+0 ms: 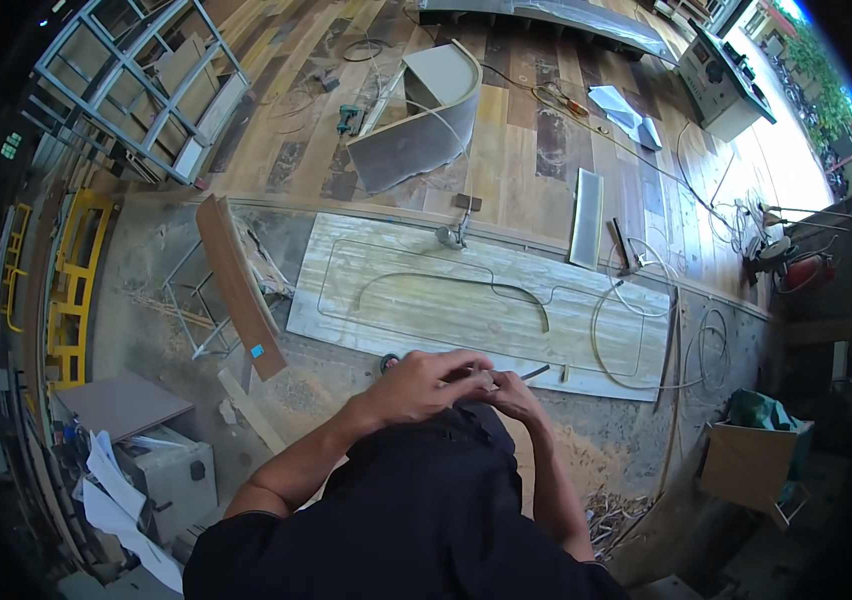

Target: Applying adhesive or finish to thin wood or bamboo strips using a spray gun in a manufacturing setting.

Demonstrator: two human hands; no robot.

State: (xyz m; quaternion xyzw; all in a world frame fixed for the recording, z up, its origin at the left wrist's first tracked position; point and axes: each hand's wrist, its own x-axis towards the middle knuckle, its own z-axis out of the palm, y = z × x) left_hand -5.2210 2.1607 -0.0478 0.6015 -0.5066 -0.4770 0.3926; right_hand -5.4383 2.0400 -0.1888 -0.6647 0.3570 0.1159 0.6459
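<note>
My left hand [424,386] and my right hand [514,397] meet in front of my waist, fingers bent and close together. A thin dark stick [536,372] juts out beside the right fingers and appears held there; its inner end is hidden. Whatever the left fingers pinch is too small to make out. Just beyond the hands lies a long, pale, streaked board [446,335] with an outline grooved into it. On that board rests a curved thin strip [456,280]. A small round dark object [389,362] sits near my left hand at the board's close edge.
A curved brown panel [236,285] leans left of the board. Farther off stands a curved grey-faced piece [421,140] near a green tool [349,120]. Loose pale hose [598,340] loops over the board's right end. A cardboard box [751,465] stands at right, a grey cabinet [171,480] at left.
</note>
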